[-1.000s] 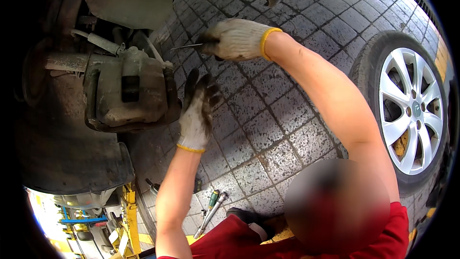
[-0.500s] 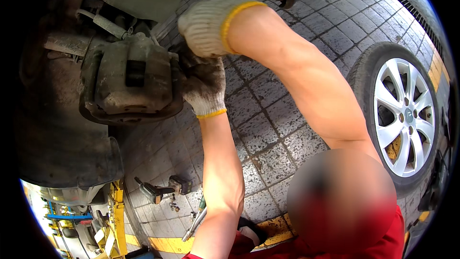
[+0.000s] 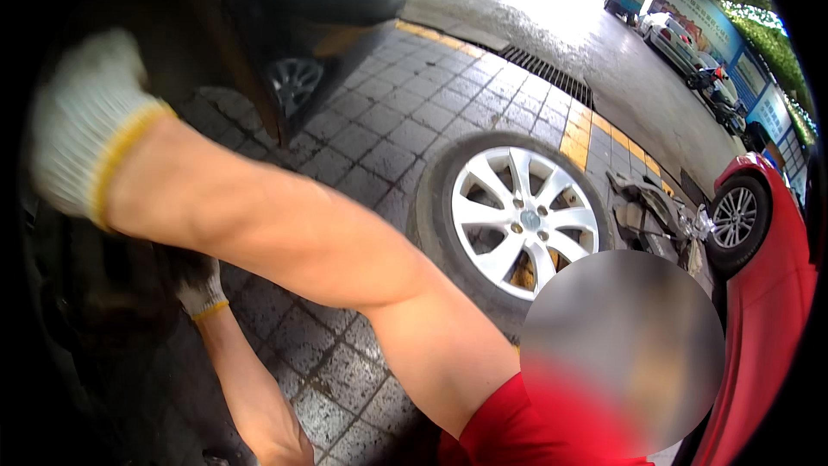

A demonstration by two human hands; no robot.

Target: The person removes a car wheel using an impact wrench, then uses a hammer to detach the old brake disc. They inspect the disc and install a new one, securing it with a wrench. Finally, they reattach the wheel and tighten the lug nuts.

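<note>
My right hand, in a white knitted glove with a yellow cuff, reaches across to the far left, up beside the dark wheel-well area of a raised car. Its fingers are turned away and blurred. Below it is my left hand, in a similar but dirtier glove, next to a brake caliper that is barely visible in deep shadow. The left fingers disappear into that darkness. Whether either hand grips a part is hidden.
A loose wheel with silver spokes lies on the grey tiled floor. Beyond it are scattered grey parts and a red car. A drain grate borders the street. The raised car's dark bodywork overhangs at upper left.
My view has swung right and upward, so the caliper and both hands appear farther left and darker. The street and red car have come into view; the floor tools have left it.
</note>
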